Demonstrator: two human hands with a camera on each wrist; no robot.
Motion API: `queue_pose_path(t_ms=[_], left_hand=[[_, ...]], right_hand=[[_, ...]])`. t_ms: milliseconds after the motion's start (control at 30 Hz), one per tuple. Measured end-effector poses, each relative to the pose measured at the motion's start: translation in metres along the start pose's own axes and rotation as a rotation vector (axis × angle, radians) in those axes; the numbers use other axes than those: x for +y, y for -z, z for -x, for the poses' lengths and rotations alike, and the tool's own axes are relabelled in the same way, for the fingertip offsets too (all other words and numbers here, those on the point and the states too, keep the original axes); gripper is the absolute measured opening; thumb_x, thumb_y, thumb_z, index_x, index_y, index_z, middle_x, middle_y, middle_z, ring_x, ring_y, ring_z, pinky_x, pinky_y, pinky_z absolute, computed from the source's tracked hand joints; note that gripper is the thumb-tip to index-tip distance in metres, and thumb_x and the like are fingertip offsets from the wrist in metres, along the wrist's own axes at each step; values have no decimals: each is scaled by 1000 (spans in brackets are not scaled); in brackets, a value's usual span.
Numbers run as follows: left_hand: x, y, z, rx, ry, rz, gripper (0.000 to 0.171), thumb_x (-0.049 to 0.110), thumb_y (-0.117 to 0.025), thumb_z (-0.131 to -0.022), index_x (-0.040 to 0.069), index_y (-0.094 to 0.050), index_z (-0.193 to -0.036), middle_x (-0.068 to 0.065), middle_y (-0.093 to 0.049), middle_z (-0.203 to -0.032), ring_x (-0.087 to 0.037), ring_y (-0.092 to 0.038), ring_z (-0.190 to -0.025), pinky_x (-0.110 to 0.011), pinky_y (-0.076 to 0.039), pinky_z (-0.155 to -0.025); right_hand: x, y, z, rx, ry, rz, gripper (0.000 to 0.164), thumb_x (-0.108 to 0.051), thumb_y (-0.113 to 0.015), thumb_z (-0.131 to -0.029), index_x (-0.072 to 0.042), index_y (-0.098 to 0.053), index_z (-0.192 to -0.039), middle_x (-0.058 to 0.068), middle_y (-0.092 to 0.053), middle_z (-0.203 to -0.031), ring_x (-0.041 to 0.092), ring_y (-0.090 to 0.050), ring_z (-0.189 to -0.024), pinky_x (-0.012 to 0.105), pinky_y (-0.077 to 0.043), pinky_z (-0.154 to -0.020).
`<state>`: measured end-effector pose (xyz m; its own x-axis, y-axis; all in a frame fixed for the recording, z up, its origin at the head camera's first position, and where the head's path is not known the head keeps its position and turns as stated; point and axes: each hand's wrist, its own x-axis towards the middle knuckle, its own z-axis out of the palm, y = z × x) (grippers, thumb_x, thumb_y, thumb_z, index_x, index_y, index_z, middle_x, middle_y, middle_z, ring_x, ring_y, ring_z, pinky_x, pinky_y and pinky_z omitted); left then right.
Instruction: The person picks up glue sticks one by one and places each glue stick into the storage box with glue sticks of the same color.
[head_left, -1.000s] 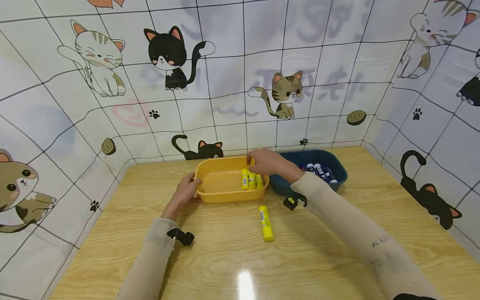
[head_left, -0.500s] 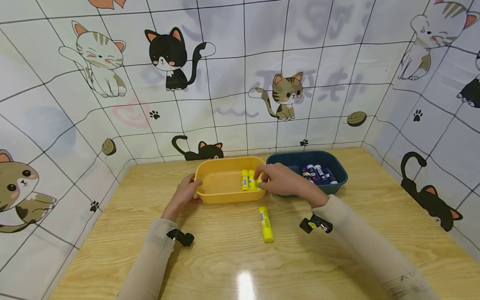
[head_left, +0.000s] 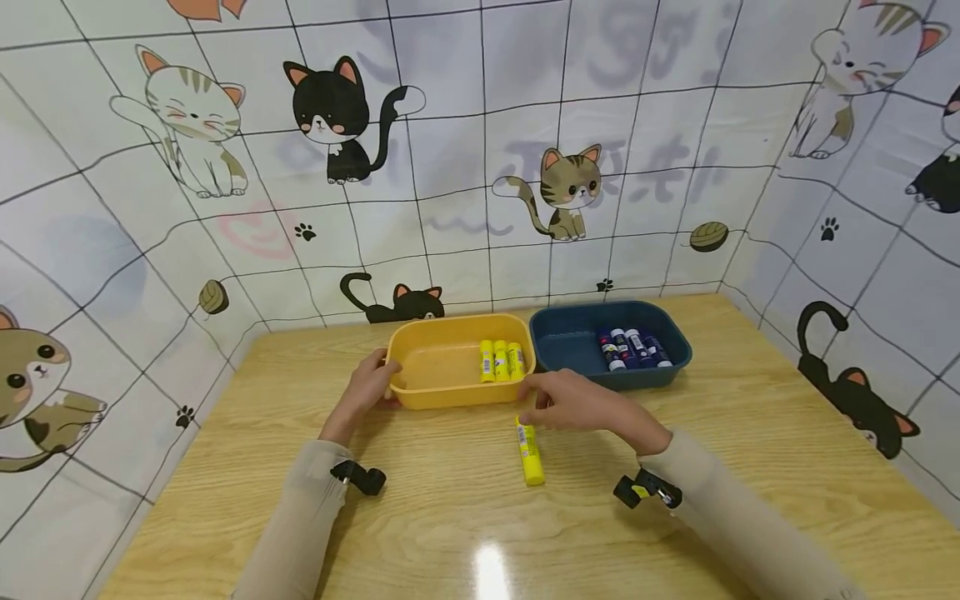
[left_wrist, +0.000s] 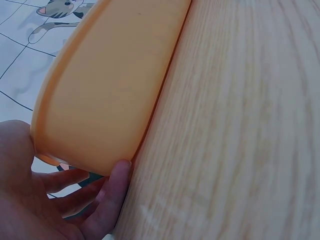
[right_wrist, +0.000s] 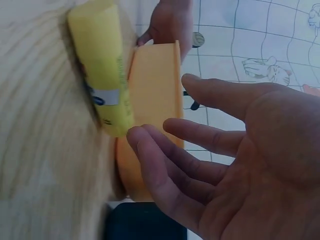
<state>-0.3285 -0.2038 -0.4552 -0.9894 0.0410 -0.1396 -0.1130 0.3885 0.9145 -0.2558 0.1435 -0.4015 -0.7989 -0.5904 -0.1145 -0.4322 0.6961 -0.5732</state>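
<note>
My left hand (head_left: 367, 385) grips the left end of a yellow plastic bin (head_left: 442, 398), thumb over the rim and fingers along the outside. Three yellow glue sticks (head_left: 502, 362) lie side by side at the bin's right end. A larger yellow glue stick (head_left: 531, 458) lies on the table in front of the bin. Over its far end is my right hand (head_left: 573, 402), holding nothing, with fingers loosely bent and thumb apart. In the right wrist view, the fingertips (right_wrist: 137, 136) come right at the end of that glue stick (right_wrist: 102, 65).
A dark blue bin (head_left: 577, 377) stands against the yellow one on the right. Several dark blue tubes with white ends (head_left: 633, 348) lie in its right half. Behind both bins rises a wall covering (head_left: 457, 192) printed with cats. The wooden table (head_left: 420, 508) extends toward me.
My right hand has moved from above the yellow bin's right end down and toward me, to the loose glue stick. My left hand stays on the bin.
</note>
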Motion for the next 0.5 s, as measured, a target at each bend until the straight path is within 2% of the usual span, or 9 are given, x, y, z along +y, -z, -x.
queue_pose_path(t_ms=[133, 233, 367, 500], left_hand=[[-1, 1, 0, -3, 4, 2, 50, 25, -46, -96, 12, -38, -144, -16, -49, -131, -29, -60, -99, -39, -62, -64], [-2, 1, -1, 5, 12, -2, 49, 25, -46, -96, 13, -39, -143, -15, -50, -130, -28, -60, -97, -39, -62, -64], [-2, 0, -2, 10, 6, -18, 48, 26, -47, -96, 12, -40, -142, -15, -51, -126, -26, -61, -91, -38, -62, -64], [-1, 0, -1, 7, 2, -23, 49, 27, -47, -96, 11, -40, -142, -17, -52, -125, -24, -63, -86, -38, -62, -63]], right_hand=[[7, -7, -1, -79, -48, -33, 51, -41, -68, -87, -13, -55, -128, -1, -65, -87, 16, -60, -68, 28, -52, -60], [10, -11, -2, -138, -77, -69, 60, -44, -69, -86, -14, -48, -134, 2, -65, -83, 18, -59, -64, 27, -49, -57], [16, -15, -4, -171, -87, -123, 69, -43, -72, -83, -13, -42, -137, 4, -63, -75, 21, -58, -58, 25, -45, -51], [23, -19, -6, -183, -81, -172, 70, -40, -75, -81, -12, -41, -136, 5, -61, -74, 25, -58, -59, 25, -45, -51]])
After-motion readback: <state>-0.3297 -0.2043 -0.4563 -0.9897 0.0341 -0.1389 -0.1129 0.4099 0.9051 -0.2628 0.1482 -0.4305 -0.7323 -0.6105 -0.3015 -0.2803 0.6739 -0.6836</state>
